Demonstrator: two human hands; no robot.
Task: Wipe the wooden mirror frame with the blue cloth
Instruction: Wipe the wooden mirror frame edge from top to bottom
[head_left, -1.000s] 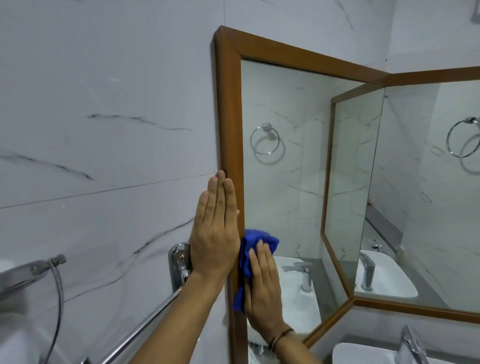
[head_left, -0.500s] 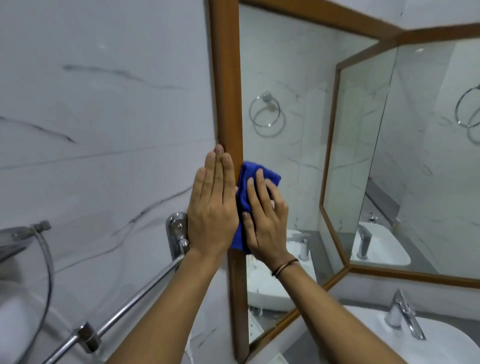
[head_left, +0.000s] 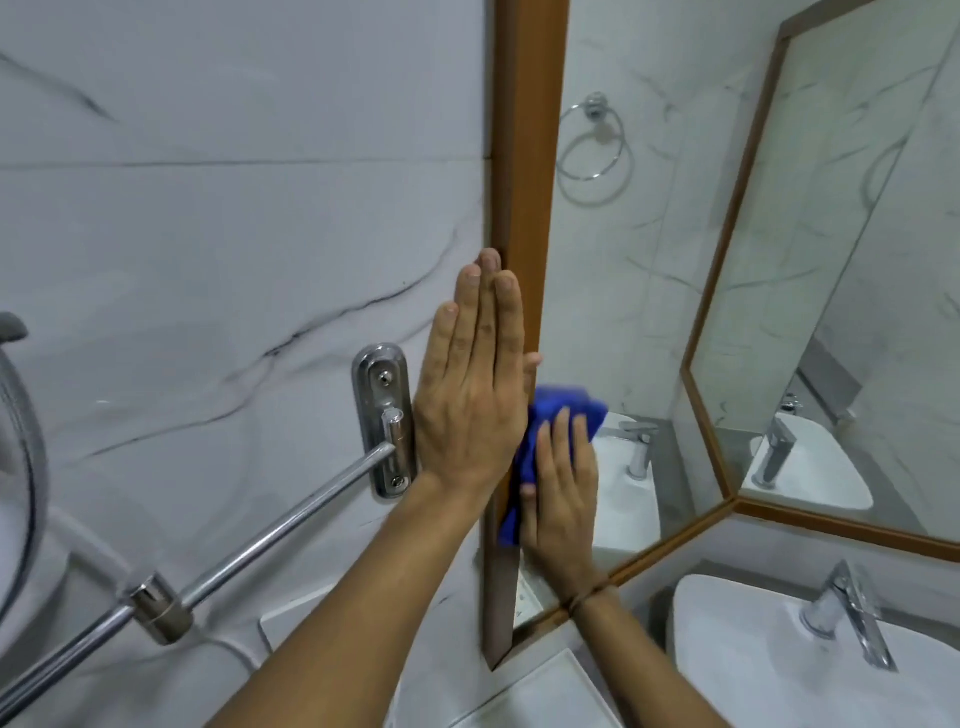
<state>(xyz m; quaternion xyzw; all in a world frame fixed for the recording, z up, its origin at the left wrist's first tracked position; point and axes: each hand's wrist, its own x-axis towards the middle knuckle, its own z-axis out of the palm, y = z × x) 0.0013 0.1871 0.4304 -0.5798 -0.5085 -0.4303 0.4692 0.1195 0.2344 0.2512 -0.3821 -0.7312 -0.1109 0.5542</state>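
Head view of a tiled bathroom corner. The wooden mirror frame serves as the reference; its vertical left member runs from the top edge down to a lower corner above a white ledge. The left hand lies flat, 4 fingers straight and together pointing upward, pressed against the outer side of this member and the adjoining marble wall; it holds nothing. The right hand lies on the glass side of the same member, fingers spread and pressing the blue cloth against the frame's inner edge and face. The cloth is bunched, rising above the fingertips and hanging below the thumb. A dark band circles the right wrist. Left of the frame, a chrome bracket touches the left hand's edge and carries a chrome rail. Right of and below the frame stands a white basin with a chrome faucet.
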